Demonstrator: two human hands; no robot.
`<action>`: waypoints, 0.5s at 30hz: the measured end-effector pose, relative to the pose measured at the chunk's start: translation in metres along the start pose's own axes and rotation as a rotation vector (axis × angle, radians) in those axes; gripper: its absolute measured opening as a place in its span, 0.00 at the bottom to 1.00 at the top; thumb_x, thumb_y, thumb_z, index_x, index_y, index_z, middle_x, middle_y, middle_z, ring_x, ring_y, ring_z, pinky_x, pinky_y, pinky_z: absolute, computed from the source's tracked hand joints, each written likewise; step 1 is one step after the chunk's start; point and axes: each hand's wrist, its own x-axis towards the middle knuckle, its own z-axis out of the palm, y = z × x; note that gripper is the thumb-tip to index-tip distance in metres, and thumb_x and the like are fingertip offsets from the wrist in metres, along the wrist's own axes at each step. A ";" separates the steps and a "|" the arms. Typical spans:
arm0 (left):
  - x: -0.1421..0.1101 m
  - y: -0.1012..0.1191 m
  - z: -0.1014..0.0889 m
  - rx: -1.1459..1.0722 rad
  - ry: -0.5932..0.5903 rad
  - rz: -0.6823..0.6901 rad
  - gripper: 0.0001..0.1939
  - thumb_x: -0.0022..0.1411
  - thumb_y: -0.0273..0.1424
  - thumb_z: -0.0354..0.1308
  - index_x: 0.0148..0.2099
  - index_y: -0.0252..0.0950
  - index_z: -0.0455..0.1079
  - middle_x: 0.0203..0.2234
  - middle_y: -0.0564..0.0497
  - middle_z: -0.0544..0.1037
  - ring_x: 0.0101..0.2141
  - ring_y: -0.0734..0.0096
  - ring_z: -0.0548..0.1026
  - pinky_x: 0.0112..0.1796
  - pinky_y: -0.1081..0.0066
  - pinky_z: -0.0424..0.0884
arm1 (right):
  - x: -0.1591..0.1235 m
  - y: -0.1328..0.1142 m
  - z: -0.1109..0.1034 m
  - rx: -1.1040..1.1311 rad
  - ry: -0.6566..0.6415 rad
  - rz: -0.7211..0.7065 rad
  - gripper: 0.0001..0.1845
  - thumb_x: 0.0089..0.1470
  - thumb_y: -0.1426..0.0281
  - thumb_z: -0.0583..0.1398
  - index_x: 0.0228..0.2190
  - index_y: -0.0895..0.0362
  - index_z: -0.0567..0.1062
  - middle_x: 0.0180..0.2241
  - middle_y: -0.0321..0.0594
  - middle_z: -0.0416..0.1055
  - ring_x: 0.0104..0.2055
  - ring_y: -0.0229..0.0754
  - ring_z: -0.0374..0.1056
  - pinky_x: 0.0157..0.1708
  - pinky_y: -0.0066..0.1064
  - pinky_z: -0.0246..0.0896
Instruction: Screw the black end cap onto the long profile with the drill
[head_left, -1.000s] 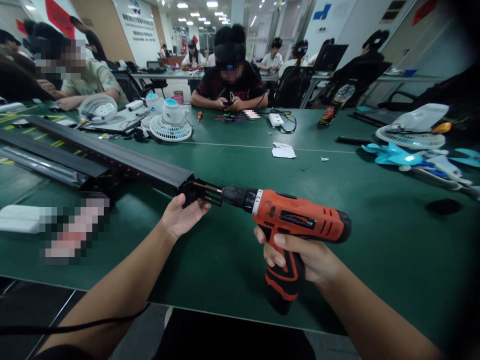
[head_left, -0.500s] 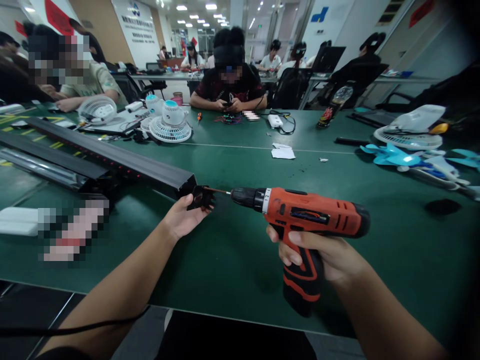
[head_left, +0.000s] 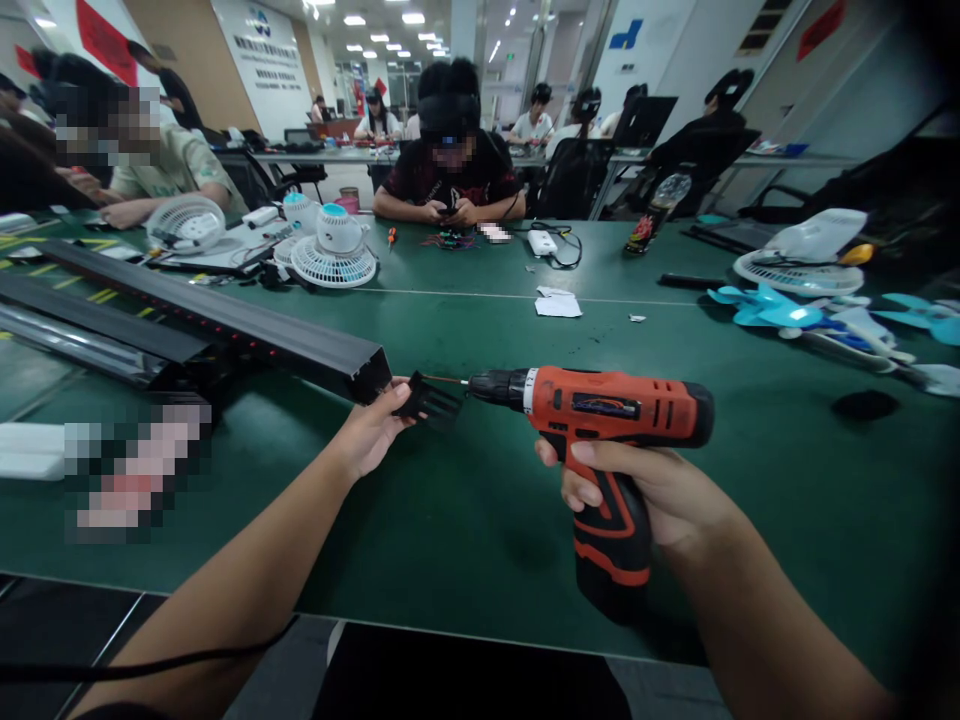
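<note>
A red and black cordless drill [head_left: 611,405] is gripped by its handle in my right hand [head_left: 637,480]. Its long thin bit points left. Between thumb and fingers, my left hand [head_left: 375,435] holds a black slotted end cap [head_left: 435,400]. This piece is tilted, just off the end of a long black rectangular housing [head_left: 285,325] that lies on the green table. The bit's tip reaches the top of the black piece; whether it touches cannot be made out. Part of my left fingers is hidden behind the piece.
White fans [head_left: 334,250] stand at the back left, and blue fan blades [head_left: 772,310] lie at the right. A paper scrap [head_left: 558,302], a drink bottle [head_left: 656,215] and a white adapter [head_left: 541,242] are farther back. A person [head_left: 450,150] sits opposite.
My left hand has moved the black end cap right, away from the housing's end, and tilted it. The drill has shifted slightly left in view.
</note>
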 end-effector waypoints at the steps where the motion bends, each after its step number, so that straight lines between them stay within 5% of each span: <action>1: 0.000 -0.001 0.001 0.020 0.014 0.013 0.16 0.55 0.37 0.75 0.42 0.39 0.77 0.35 0.52 0.79 0.35 0.67 0.78 0.37 0.66 0.70 | 0.000 0.000 -0.001 -0.007 0.000 -0.010 0.14 0.53 0.62 0.71 0.36 0.60 0.82 0.23 0.37 0.71 0.23 0.36 0.65 0.28 0.31 0.68; 15: -0.001 -0.007 0.018 0.283 0.154 0.062 0.17 0.53 0.37 0.74 0.42 0.39 0.74 0.33 0.53 0.76 0.36 0.67 0.76 0.41 0.65 0.68 | -0.005 -0.012 -0.013 -0.115 0.019 -0.073 0.13 0.53 0.62 0.71 0.36 0.58 0.81 0.24 0.38 0.72 0.23 0.38 0.65 0.28 0.34 0.69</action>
